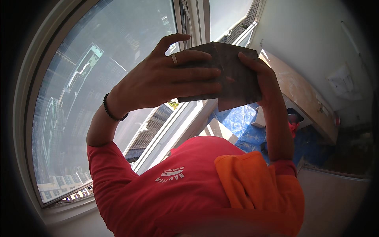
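In front of me at chest height is a dark grey flat sheet (239,75), with a seam or fold down its middle. My left hand (166,75) lies across its left half, fingers stretched out flat with gaps between them and the thumb raised off it. That hand has a ring and a dark beaded bracelet (110,108). At the sheet's right edge, my right hand (265,81) grips it with the thumb on the near face; the other fingers are hidden behind. What lies under the left fingers is covered.
A large window pane (90,59) in a pale frame (23,98) is close on my left. Blue sheeting (241,120) covers floor to the right, beside a light wooden panel (294,85) and a white wall (312,43). An orange cloth (244,177) hangs over my red shirt.
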`<action>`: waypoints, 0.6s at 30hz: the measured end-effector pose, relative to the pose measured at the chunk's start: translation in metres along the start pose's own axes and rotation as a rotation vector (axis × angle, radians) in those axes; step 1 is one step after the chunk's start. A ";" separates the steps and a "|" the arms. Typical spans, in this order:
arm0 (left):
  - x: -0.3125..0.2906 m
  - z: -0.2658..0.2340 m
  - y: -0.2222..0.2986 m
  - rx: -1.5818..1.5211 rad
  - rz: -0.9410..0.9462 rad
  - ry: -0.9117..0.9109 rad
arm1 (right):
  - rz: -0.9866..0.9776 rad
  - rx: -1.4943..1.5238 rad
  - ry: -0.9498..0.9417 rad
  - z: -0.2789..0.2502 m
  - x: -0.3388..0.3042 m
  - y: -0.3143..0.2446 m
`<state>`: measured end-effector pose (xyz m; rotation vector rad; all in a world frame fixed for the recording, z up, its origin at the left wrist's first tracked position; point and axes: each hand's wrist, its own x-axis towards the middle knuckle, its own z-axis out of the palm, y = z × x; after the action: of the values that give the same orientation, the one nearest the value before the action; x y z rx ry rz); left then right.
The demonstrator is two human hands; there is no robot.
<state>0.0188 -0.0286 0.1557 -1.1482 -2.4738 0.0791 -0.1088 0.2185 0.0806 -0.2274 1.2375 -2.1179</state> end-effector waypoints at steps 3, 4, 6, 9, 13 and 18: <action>0.001 -0.006 0.003 -0.066 -0.010 -0.080 | 0.028 0.017 0.018 -0.006 0.003 0.001; -0.003 -0.011 0.004 -0.071 -0.021 -0.067 | 0.009 0.045 -0.071 -0.009 0.007 -0.002; -0.015 -0.031 0.004 -0.011 -0.095 -0.002 | -0.115 0.083 -0.027 -0.010 0.011 -0.004; -0.034 -0.083 -0.011 0.082 -0.168 0.482 | -0.198 0.096 0.006 -0.006 0.019 -0.009; -0.044 -0.125 -0.040 -0.123 -0.386 1.659 | -0.193 0.012 -0.052 -0.002 0.028 -0.003; -0.021 -0.206 -0.095 -0.137 -0.030 1.962 | -0.202 -0.052 -0.116 0.008 0.034 0.002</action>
<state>0.0421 -0.1316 0.3572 -0.5362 -0.6967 -0.8079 -0.1303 0.1907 0.0769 -0.5107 1.2458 -2.2093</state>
